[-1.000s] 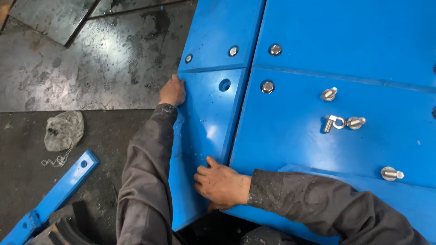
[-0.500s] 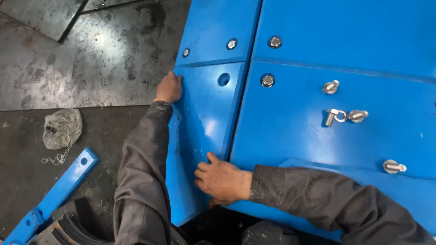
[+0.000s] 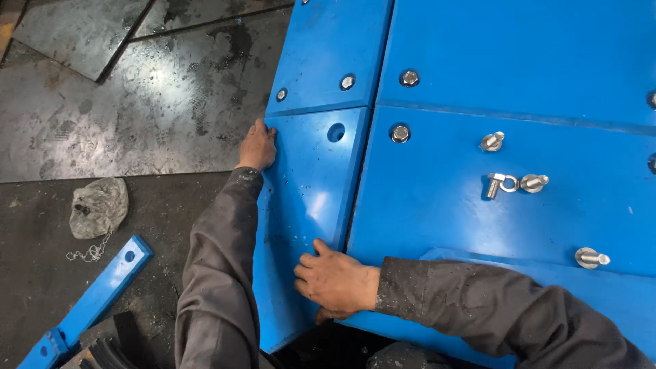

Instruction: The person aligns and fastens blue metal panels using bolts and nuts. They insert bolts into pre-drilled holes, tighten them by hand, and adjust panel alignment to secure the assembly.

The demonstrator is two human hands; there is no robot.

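Note:
A narrow blue plastic panel (image 3: 307, 198) with one empty round hole (image 3: 335, 132) near its top lies at the left edge of a big blue panelled surface (image 3: 519, 89). My left hand (image 3: 257, 146) rests on the panel's upper left corner, fingers curled over the edge. My right hand (image 3: 333, 281) lies flat on the panel's lower right part, at the seam with the neighbouring panel. Neither hand holds a loose object. Loose steel bolts (image 3: 509, 182) lie on the wide panel to the right.
Fitted bolt heads (image 3: 400, 132) sit in the neighbouring panels. A dark metal floor (image 3: 137, 102) lies to the left, with a crumpled plastic bag (image 3: 100, 205) and a blue bar with a hole (image 3: 89, 301) on it. Another bolt (image 3: 591, 257) lies at the right.
The view has shifted slightly; both hands stay on the narrow panel in almost the same places. The panel's position looks unchanged.

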